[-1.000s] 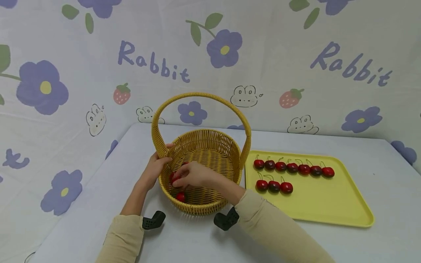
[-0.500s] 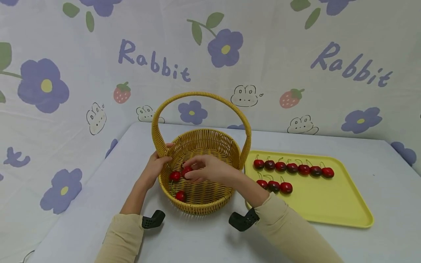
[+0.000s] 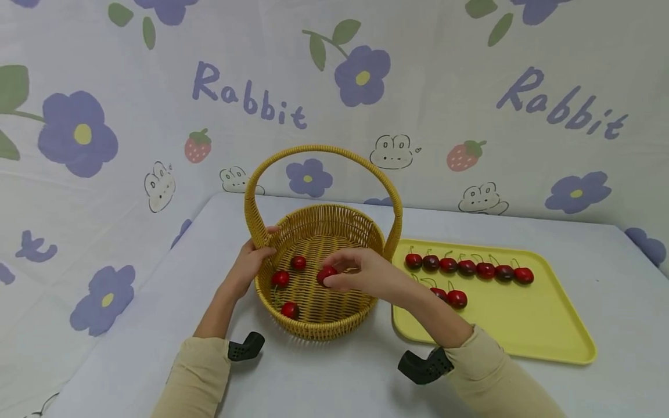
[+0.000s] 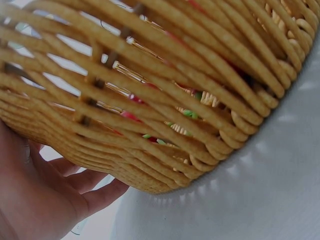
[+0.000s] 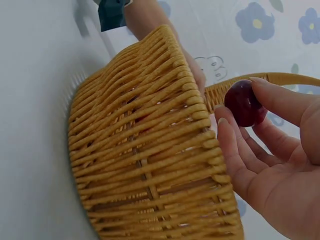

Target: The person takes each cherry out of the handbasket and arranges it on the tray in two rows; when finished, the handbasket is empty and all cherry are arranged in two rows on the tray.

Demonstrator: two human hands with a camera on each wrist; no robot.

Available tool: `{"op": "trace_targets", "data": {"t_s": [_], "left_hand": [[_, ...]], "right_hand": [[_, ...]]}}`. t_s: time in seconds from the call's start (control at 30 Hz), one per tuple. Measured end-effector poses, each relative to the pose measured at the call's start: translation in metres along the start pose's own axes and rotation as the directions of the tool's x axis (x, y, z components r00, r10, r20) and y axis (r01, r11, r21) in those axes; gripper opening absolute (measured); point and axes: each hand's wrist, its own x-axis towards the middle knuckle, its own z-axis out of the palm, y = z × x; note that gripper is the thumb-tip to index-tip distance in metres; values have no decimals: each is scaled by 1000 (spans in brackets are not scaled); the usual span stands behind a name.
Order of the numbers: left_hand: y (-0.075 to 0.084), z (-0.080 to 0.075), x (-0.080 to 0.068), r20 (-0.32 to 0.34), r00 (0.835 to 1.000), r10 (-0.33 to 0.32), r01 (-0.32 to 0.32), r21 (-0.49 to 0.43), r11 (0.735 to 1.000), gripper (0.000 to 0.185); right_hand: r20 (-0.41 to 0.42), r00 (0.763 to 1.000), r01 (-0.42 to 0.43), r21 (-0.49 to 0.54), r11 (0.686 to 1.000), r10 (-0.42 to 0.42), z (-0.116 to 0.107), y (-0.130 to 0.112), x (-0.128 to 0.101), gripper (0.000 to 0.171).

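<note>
Now the right hand (image 3: 360, 273) pinches a glossy dark-red cherry (image 3: 326, 274) — left hand (image 3: 250, 264) seemingly grips the woven basket (image 3: 334, 223).

Yellow tray (image 3: 543, 331) on white table (image 3: 334, 383), holding roughly ten cherries (image 3: 467, 266) in two rows; flower-print backdrop (image 3: 157, 87) behind.

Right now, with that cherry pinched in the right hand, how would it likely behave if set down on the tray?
The cherry looks round and glossy, so it could roll or slip. The right hand lifts it with fingertips only, so probably light. The yellow tray has a raised rim, likely containing it.
</note>
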Motion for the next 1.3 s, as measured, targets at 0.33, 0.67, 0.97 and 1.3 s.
{"op": "trace_targets", "data": {"t_s": [0.33, 0.67, 0.97, 1.3], "left_hand": [[2, 2, 1, -1, 1000, 8, -8, -1, 1000, 48], [2, 4, 3, -4, 1000, 2, -2, 0, 1000, 47], [0, 6, 6, -13, 1000, -2, 2, 6, 1000, 48], [-1, 7, 6, -21, 1000, 0, 0, -5, 1000, 48]], "right_hand": [[-9, 1000, -6, 19, 1000, 6, -14, 1, -27, 39], [-26, 1000, -6, 4, 1000, 6, -31, 12, -49, 42], [-71, 996, -56, 17, 998, 57, -56, 22, -70, 42], [-177, 975, -142, -12, 990, 137, -89, 34, -94, 48]]}}
